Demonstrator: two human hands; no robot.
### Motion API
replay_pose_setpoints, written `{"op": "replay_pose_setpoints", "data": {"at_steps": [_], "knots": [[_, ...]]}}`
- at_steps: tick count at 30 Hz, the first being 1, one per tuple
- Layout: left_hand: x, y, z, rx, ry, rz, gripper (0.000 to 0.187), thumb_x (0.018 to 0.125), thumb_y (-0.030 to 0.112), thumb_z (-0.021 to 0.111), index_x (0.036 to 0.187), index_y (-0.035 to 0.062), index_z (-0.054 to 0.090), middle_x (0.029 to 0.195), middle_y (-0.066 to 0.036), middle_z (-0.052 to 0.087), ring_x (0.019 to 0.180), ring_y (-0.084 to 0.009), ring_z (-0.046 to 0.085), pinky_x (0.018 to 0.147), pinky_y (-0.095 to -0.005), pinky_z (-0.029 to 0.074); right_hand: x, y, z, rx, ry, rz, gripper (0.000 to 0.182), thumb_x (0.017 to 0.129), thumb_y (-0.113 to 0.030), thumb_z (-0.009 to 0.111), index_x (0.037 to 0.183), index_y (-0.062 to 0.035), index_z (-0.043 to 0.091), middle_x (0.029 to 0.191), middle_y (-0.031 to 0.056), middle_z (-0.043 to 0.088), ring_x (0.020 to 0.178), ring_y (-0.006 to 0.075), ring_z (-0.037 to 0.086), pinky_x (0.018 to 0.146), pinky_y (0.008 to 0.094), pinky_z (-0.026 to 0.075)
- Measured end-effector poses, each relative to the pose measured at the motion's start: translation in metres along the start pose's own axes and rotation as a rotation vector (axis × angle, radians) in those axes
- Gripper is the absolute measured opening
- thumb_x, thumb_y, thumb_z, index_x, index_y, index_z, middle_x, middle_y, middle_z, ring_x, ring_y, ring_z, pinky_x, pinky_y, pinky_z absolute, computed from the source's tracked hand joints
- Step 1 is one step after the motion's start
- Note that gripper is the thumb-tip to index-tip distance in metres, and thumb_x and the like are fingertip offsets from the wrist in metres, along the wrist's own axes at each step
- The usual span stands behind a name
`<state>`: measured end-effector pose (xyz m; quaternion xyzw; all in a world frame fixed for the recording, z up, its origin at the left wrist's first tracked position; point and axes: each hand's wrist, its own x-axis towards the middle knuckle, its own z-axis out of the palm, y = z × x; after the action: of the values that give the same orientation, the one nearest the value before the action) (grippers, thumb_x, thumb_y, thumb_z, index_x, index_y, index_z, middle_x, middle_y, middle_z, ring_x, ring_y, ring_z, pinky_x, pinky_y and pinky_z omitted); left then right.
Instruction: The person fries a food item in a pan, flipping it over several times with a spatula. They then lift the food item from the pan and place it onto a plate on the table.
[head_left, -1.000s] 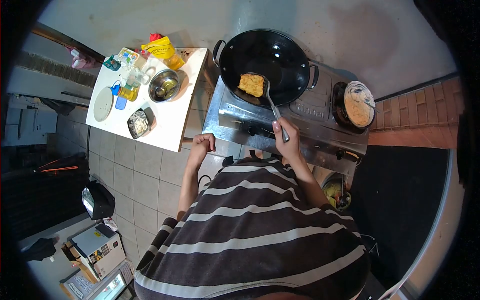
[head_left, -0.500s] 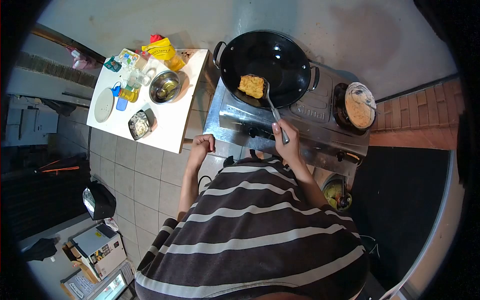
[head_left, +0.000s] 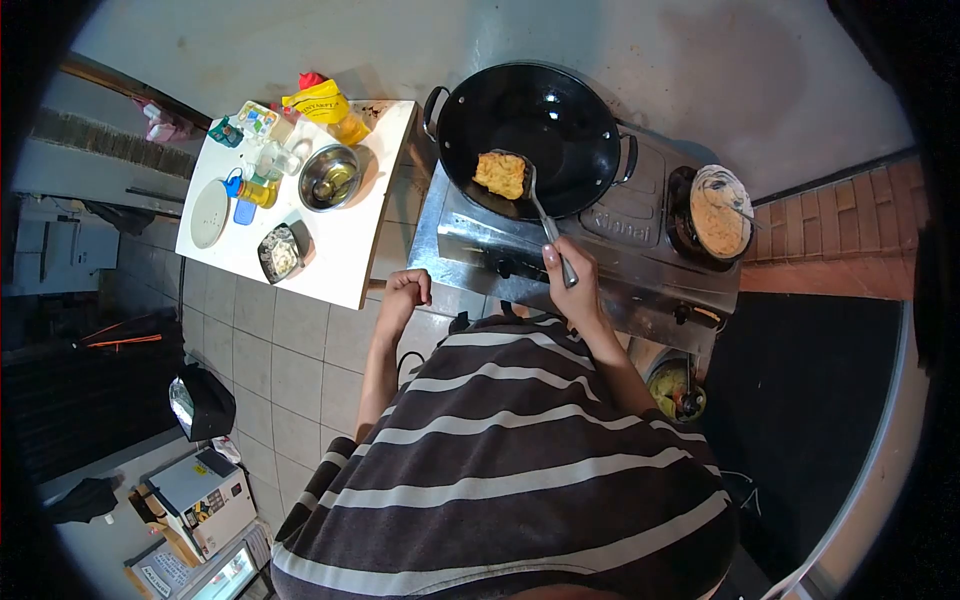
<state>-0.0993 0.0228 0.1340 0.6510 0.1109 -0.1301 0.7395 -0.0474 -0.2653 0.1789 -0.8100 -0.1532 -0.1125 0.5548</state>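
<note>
My right hand (head_left: 572,272) grips the handle of a metal spatula (head_left: 545,217), whose head is inside a black wok (head_left: 575,140). A golden-brown piece of food (head_left: 501,174) lies on the spatula's head, at the wok's near left side. The wok stands on the left side of a steel gas stove (head_left: 470,222). Curled and held in the air, my left hand (head_left: 407,288) is left of the stove, near the table's right corner; nothing shows in its fingers.
On the white table (head_left: 340,245) at the left stand a steel bowl (head_left: 330,178), a dark dish (head_left: 280,252), a pale plate (head_left: 210,214), bottles and a yellow pouch (head_left: 318,102). A pan of orange-white food (head_left: 718,215) sits on the stove's right side. A pot (head_left: 668,384) stands below.
The spatula and the food piece have shifted very slightly left within the wok. Both hands keep nearly the same pose.
</note>
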Motion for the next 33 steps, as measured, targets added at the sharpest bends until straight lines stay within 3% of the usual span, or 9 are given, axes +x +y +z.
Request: {"op": "replay_pose_setpoints", "data": {"at_steps": [7,9,12,16,25,27,33], "knots": [[0.0027,0.0009,0.0007,0.005,0.010,-0.011,0.020,0.069,-0.005,0.035,0.058,0.0034,0.049,0.058,-0.002,0.048,0.056,-0.0078,0.043,0.052,-0.0224,0.030,0.0005,0.0005,0.0012,0.013,0.021,0.015,0.027,0.096,-0.016,0.055,0.077,0.0015,0.047,0.065,0.0144,0.042,0.058,0.0277,0.043,0.058,0.0367,0.037],[0.0026,0.0018,0.0024,-0.004,0.011,-0.013,0.020,0.069,-0.005,0.035,0.058,0.0034,0.049,0.058,-0.002,0.048,0.056,-0.0078,0.043,0.052,-0.0224,0.030,0.0009,0.0026,0.0008,-0.039,-0.037,0.020,0.018,0.093,-0.011,0.059,0.083,0.0028,0.054,0.073,0.0174,0.054,0.065,0.0347,0.055,0.059,0.0372,0.042],[0.0047,0.0010,0.0017,-0.001,0.011,-0.008,0.020,0.069,-0.006,0.035,0.057,0.0033,0.049,0.058,-0.002,0.048,0.056,-0.0079,0.043,0.052,-0.0224,0.030,0.0020,0.0049,0.0017,-0.007,-0.020,-0.004,0.017,0.092,-0.011,0.059,0.085,0.0030,0.055,0.075,0.0180,0.056,0.066,0.0355,0.057,0.060,0.0376,0.043],[0.0060,0.0020,0.0007,0.014,-0.004,-0.014,0.021,0.069,-0.006,0.035,0.058,0.0034,0.049,0.058,-0.002,0.048,0.056,-0.0083,0.044,0.052,-0.0222,0.031,0.0030,0.0053,0.0043,0.003,0.042,-0.021,0.023,0.095,-0.013,0.057,0.079,0.0021,0.051,0.069,0.0178,0.049,0.061,0.0340,0.051,0.059,0.0376,0.040],[0.0073,0.0078,0.0024,0.002,0.014,-0.048,0.021,0.070,-0.006,0.035,0.058,0.0033,0.049,0.058,-0.002,0.048,0.057,-0.0086,0.046,0.053,-0.0215,0.033,0.0052,0.0050,0.0005,-0.045,-0.065,-0.002,0.015,0.093,-0.011,0.059,0.085,0.0022,0.056,0.075,0.0180,0.056,0.066,0.0367,0.057,0.060,0.0390,0.043],[0.0083,0.0079,0.0023,0.024,0.013,-0.035,0.021,0.070,-0.006,0.035,0.058,0.0035,0.049,0.058,-0.002,0.048,0.057,-0.0086,0.046,0.053,-0.0215,0.033,0.0064,0.0030,0.0031,-0.009,0.024,-0.023,0.023,0.095,-0.014,0.056,0.079,0.0022,0.050,0.069,0.0167,0.048,0.061,0.0330,0.051,0.059,0.0366,0.040],[0.0079,0.0087,0.0038,0.018,0.018,-0.031,0.021,0.070,-0.005,0.035,0.057,0.0038,0.049,0.058,-0.002,0.048,0.056,-0.0085,0.045,0.053,-0.0220,0.032,0.0048,0.0075,-0.0025,-0.055,-0.013,0.004,0.018,0.092,-0.011,0.059,0.082,0.0031,0.055,0.073,0.0181,0.055,0.065,0.0368,0.056,0.059,0.0389,0.042]]}}
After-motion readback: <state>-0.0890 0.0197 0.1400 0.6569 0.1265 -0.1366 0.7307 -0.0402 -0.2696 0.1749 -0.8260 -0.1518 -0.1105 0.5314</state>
